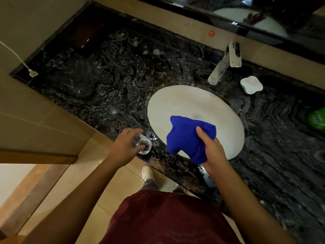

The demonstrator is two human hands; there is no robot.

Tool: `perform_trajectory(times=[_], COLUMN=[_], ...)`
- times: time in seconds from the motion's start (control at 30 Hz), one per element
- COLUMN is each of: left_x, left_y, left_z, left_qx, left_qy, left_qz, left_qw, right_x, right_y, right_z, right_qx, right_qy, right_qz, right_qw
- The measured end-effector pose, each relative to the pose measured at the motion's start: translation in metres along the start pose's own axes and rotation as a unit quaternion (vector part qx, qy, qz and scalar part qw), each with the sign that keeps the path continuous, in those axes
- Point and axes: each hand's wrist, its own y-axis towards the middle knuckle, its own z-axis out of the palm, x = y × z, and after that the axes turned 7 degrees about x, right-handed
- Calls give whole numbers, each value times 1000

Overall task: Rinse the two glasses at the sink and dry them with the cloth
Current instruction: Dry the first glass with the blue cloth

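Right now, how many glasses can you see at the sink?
1 for certain: a clear glass gripped in the left hand over the counter edge, left of the sink. The second may be hidden; two round shapes at the counter's back left are too dim to identify.

The light is dim and warm, and the picture looks soft and a little grainy. Small highlights shine on the wet black marble counter (109, 81) and the chrome faucet (223, 66). The wide lens bends straight edges near the borders.
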Motion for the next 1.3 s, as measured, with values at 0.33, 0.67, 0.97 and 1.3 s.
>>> perform_trajectory(times=[0.33, 0.67, 0.97, 1.3], left_x=[-121, -188, -259, -276], left_y=[-18, 12, -6, -5], left_z=[-19, -19, -6, -3], left_qx=[127, 224, 71, 32], left_qy=[-725, -574, -589, -541], left_qz=[-68, 146, 129, 174], left_qw=[673, 774, 794, 822], right_x=[57, 78, 101, 100], right_y=[-18, -38, -57, -61], right_z=[20, 28, 26, 25], right_qx=[25, 84, -69, -150], right_qy=[143, 98, -110, -377], right_qz=[-139, -246, -410, -461], right_qw=[980, 961, 903, 789])
